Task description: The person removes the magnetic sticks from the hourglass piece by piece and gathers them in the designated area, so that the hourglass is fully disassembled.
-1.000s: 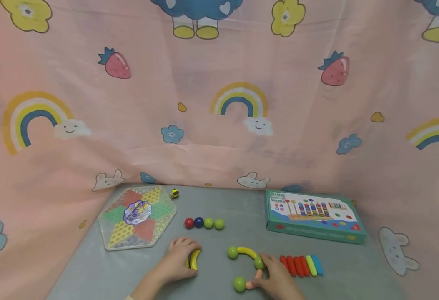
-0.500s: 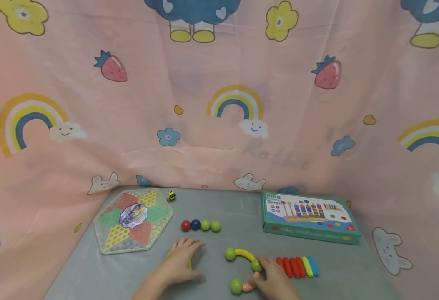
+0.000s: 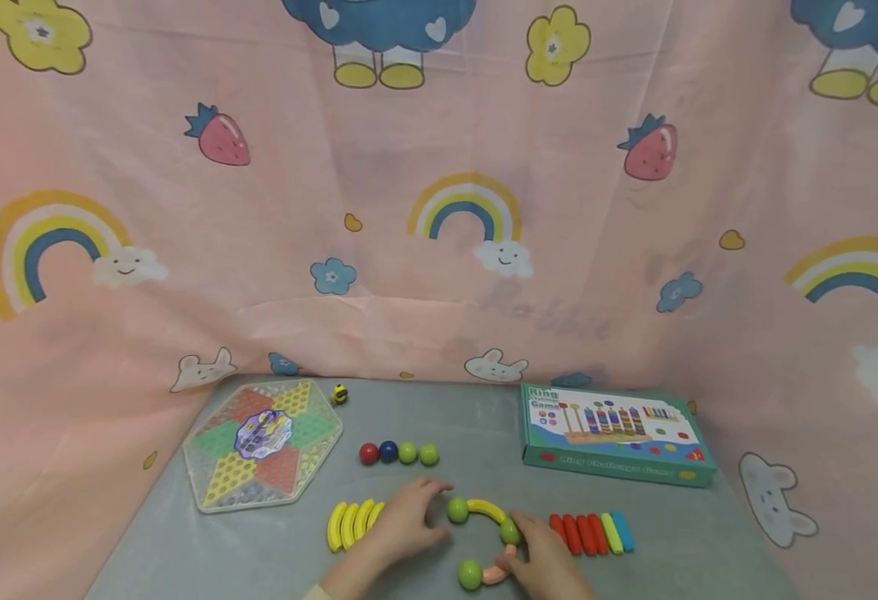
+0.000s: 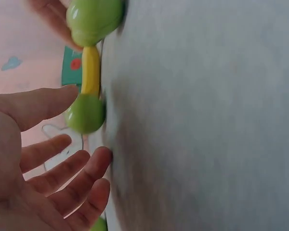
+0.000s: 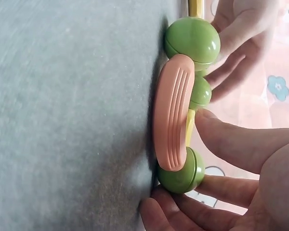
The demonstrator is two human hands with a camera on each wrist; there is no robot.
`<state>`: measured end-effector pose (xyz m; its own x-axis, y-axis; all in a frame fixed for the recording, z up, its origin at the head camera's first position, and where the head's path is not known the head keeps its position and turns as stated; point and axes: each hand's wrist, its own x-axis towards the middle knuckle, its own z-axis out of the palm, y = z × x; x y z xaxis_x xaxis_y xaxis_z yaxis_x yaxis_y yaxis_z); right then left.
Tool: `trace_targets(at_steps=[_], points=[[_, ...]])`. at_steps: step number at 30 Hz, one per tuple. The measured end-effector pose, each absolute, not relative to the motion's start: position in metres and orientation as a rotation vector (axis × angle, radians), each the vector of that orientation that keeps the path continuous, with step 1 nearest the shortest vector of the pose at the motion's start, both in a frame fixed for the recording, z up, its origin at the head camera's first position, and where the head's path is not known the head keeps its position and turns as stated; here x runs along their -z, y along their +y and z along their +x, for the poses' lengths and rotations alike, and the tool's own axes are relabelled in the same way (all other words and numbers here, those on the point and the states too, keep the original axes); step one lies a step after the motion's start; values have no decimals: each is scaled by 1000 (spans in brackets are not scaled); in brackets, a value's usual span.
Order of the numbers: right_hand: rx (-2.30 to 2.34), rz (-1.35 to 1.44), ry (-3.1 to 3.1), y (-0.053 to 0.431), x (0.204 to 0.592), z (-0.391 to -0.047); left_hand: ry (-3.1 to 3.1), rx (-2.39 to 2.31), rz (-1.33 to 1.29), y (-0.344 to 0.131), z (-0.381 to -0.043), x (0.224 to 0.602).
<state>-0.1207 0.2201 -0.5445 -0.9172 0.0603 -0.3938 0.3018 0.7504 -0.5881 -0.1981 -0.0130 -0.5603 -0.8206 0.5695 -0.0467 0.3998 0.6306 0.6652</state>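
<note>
A curved chain lies on the grey table [image 3: 408, 583]: green ball [image 3: 458, 510], yellow curved rod [image 3: 487, 509], a middle green ball [image 5: 183, 174], orange curved rod [image 5: 172, 113] and another green ball [image 3: 470, 575]. My right hand [image 3: 547, 560] holds the chain at its right side, fingers against the middle ball and thumb close to the orange rod. Spread and holding nothing, my left hand [image 3: 408, 523] hovers just left of the chain's yellow end. In the left wrist view its thumb is close to the end ball [image 4: 86, 114]. Behind this hand are several yellow curved rods [image 3: 348, 525], partly covered.
Red, blue and green balls [image 3: 407, 453] form a row farther back. Several straight rods [image 3: 578, 534] in red, yellow-green and blue lie right of my right hand. A hexagonal game board [image 3: 262, 446], a small bee toy [image 3: 339, 394] and a ring game box [image 3: 619, 433] stand behind.
My left hand has let go of a yellow curved rod at the row on the left and moved right, toward the chain. My right hand stays on the chain. The head view has shifted slightly.
</note>
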Motion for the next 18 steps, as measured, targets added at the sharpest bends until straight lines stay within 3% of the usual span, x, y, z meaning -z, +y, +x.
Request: trace_targets(at_steps=[18], points=[[914,237,2631,220,546,-124,2604,-910,806,14,-199,569]])
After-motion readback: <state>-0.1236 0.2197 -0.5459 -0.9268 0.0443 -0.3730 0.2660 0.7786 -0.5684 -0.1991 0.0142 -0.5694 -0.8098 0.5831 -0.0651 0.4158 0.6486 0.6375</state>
